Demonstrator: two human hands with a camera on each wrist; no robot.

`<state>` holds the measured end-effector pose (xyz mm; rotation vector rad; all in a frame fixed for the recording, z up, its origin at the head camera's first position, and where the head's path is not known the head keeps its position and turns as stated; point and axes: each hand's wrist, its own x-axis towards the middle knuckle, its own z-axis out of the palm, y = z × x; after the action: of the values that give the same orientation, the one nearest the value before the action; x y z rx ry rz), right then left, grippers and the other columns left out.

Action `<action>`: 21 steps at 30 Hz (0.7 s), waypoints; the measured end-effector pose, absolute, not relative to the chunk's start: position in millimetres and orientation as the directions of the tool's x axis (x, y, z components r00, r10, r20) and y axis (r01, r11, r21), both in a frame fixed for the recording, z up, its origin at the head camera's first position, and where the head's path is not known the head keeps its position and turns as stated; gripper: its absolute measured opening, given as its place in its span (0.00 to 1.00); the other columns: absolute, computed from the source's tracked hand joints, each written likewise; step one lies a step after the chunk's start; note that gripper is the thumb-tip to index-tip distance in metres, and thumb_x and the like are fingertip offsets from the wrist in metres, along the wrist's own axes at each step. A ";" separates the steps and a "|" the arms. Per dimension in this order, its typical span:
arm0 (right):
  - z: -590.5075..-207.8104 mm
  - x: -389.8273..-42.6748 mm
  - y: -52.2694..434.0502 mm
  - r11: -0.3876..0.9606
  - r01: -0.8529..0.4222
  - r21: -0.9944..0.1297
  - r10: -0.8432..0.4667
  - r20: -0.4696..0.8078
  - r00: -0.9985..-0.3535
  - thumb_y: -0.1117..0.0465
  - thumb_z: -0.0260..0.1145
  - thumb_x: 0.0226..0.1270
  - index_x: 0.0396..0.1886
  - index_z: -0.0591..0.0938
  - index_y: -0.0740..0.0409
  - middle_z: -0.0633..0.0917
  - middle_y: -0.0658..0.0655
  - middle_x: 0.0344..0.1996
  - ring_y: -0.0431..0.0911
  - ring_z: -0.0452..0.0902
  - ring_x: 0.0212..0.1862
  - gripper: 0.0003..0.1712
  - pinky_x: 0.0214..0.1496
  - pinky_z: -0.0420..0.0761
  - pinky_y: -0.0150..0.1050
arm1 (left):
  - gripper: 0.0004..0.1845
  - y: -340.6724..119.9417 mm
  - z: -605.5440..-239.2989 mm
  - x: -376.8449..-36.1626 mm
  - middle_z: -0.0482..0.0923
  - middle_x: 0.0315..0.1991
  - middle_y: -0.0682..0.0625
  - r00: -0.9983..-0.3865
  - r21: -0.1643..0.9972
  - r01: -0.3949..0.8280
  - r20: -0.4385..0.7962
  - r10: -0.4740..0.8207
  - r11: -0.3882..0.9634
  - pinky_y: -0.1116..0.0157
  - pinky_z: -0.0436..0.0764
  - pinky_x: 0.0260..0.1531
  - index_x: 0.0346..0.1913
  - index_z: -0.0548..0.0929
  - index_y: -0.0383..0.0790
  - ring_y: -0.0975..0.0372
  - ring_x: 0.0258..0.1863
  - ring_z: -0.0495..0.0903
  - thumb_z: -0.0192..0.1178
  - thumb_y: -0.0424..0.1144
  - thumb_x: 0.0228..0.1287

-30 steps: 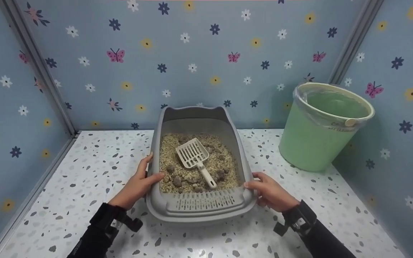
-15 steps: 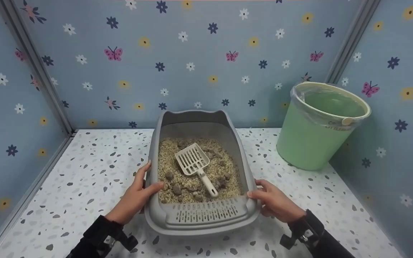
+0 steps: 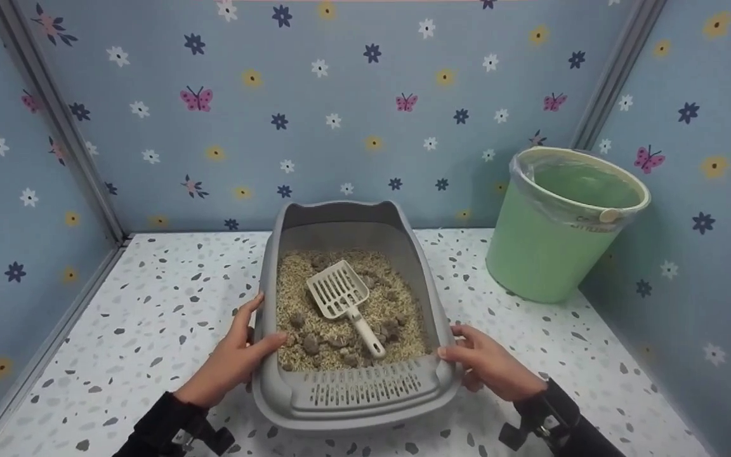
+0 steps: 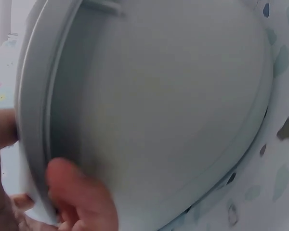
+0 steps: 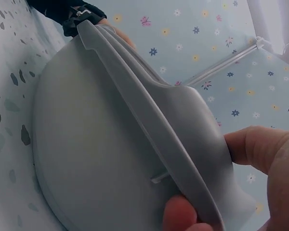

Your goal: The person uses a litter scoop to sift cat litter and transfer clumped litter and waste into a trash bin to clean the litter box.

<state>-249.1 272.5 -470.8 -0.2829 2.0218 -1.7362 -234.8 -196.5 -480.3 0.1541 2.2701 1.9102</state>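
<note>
A grey litter box stands in the middle of the speckled table, holding tan granular litter with several dark clumps. On the litter lies a beige slotted scoop, its handle toward the low perforated front ledge. My left hand grips the box's left rim, thumb over the edge and fingers outside. At the front right corner my right hand pinches the rim, thumb on top. In both wrist views fingertips curl under the rim's lip, against the outer wall.
A green bin with a cream rim and a clear plastic liner stands at the back right. Flowered panels close off the back and both sides. The speckled white tabletop extends around the box.
Both hands have drawn the litter box a little toward me, away from the back panel. The scoop has travelled with it, and the head view has shifted slightly.
</note>
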 end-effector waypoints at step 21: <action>-372.9 -291.5 169.9 0.693 -0.354 -0.628 -0.459 -0.005 -0.888 0.44 0.76 0.78 0.57 0.89 0.56 0.89 0.50 0.38 0.46 0.84 0.37 0.23 0.42 0.86 0.46 | 0.59 -201.4 -469.1 -293.4 0.54 0.84 0.24 -0.973 0.964 -0.175 -0.200 0.113 0.200 0.41 0.86 0.57 0.91 0.40 0.35 0.28 0.79 0.64 0.53 0.73 0.82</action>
<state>-291.5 169.9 -372.9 -0.6632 2.7391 -0.9659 -293.4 -201.4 -469.1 -0.0590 2.2466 1.8535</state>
